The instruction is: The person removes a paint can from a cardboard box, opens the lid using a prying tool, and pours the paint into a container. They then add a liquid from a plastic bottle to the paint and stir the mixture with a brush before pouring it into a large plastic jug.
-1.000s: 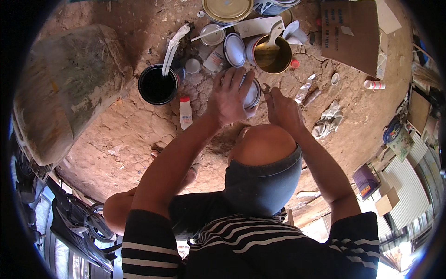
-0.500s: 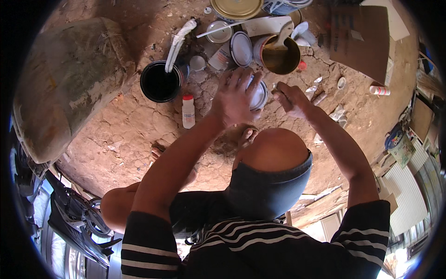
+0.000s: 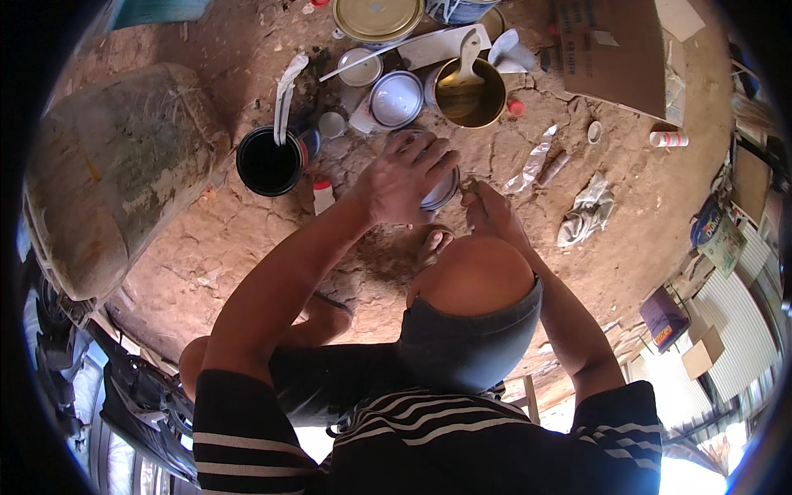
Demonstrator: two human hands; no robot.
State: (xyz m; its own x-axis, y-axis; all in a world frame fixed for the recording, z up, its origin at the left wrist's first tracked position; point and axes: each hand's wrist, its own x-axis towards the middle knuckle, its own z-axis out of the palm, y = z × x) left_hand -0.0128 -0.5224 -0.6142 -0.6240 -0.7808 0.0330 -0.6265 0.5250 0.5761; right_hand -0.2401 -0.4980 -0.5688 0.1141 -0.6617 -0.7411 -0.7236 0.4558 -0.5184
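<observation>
Between my hands is a lidded metal can (image 3: 439, 191), largely covered by my left hand (image 3: 404, 177), whose fingers curl over its top. My right hand (image 3: 487, 210) is closed on a small tool (image 3: 469, 190) beside the can's right rim; the tool's exact kind is unclear. Behind them stand an open can of yellowish paint (image 3: 462, 103) with a brush (image 3: 469, 54) in it and a round grey lid (image 3: 396, 97). Left of my hands are an open can of dark paint (image 3: 268, 165) with pale strips standing in it and a white bottle with a red cap (image 3: 322, 196).
The cracked dirt floor (image 3: 231, 272) holds a stained sheet-like panel (image 3: 115, 173) at left, cardboard (image 3: 619, 66) at back right, more cans (image 3: 375, 12), crumpled wrappers (image 3: 586, 210) and a small white cylinder (image 3: 668, 139). Clutter lines the right edge; black machine parts lie lower left.
My right hand first lifted away to the right, then came back down and left beside the can's rim. My left hand stays on the can. The whole view has shifted slightly.
</observation>
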